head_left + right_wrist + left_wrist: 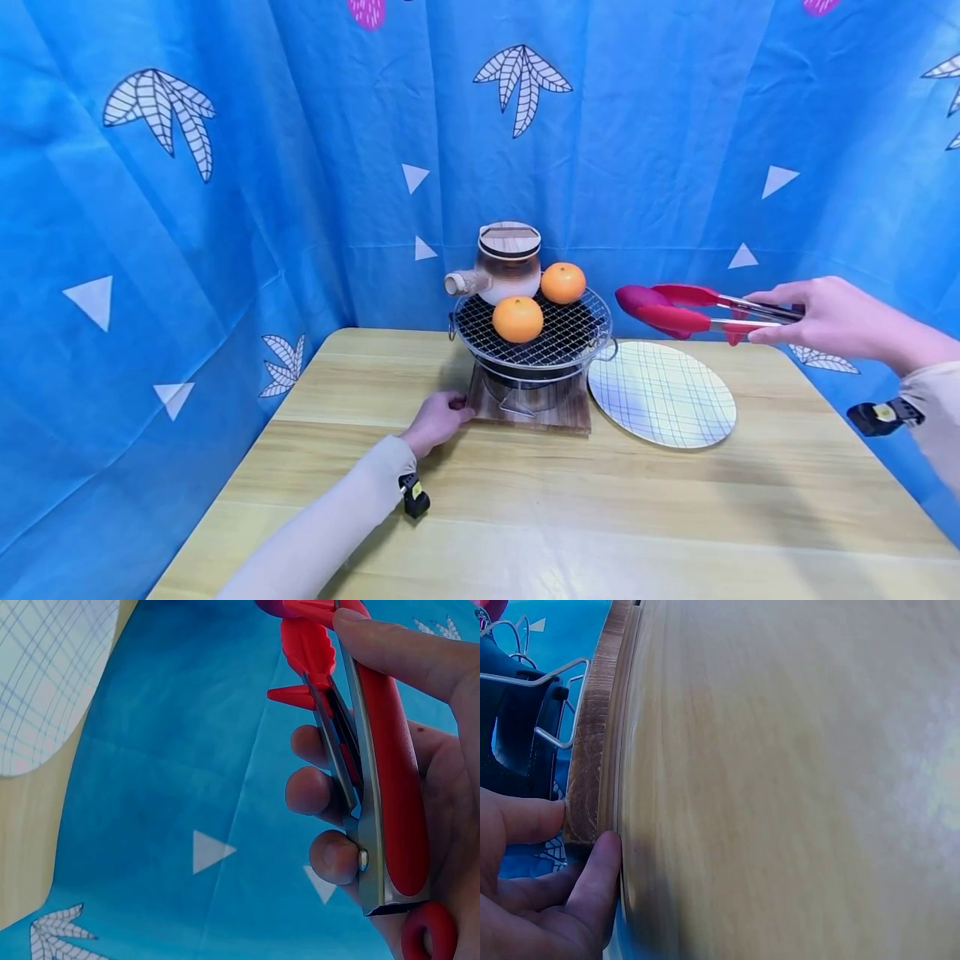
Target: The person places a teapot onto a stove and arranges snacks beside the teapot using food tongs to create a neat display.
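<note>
My right hand (832, 321) grips red-and-steel tongs (394, 780) in the air, right of the grill and above the plate's far right. Between the tongs' red heads is a smooth purple-red oblong thing (636, 298), perhaps a sweet potato; the heads partly hide it. My left hand (438, 421) pinches the left front corner of a brown wooden board (591, 742), thumb on one face and a finger on its edge. On that board stands a small round grill (573, 337) with a wire mesh top. Two oranges (517, 320) and a lidded teapot (510, 271) sit on the mesh.
A round white plate (663, 396) with a checked pattern lies right of the grill, close to its side handle. All stands on a light wooden table (562, 508). A blue patterned curtain (637, 167) hangs behind and along both sides.
</note>
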The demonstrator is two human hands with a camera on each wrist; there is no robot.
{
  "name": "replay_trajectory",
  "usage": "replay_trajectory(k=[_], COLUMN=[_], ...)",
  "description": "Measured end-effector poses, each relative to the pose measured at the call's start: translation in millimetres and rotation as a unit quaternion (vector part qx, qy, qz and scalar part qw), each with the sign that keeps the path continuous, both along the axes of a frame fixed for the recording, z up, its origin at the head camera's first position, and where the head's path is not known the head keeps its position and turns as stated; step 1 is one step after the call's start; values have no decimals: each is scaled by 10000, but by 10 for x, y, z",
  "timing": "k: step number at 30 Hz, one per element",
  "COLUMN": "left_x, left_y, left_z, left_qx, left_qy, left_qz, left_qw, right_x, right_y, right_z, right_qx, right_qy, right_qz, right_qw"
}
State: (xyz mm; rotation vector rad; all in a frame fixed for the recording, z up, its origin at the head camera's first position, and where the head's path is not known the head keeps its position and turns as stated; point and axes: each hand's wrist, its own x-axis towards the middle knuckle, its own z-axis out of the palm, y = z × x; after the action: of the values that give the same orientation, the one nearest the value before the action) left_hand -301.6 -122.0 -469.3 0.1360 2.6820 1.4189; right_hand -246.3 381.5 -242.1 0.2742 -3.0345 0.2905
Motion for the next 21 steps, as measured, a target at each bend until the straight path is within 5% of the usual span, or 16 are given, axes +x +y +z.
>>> replay_trajectory(k=[21], left_x=[-3], left_y=[2], left_z=[36], left_qx=[24], left_qy=[75], left_qz=[3], left_qw=[10000], right_x=[-168], right_y=[-522], right_z=[105], right_qx=[-338], right_qy=[-27], right_qz=[601], right_qw=[9976])
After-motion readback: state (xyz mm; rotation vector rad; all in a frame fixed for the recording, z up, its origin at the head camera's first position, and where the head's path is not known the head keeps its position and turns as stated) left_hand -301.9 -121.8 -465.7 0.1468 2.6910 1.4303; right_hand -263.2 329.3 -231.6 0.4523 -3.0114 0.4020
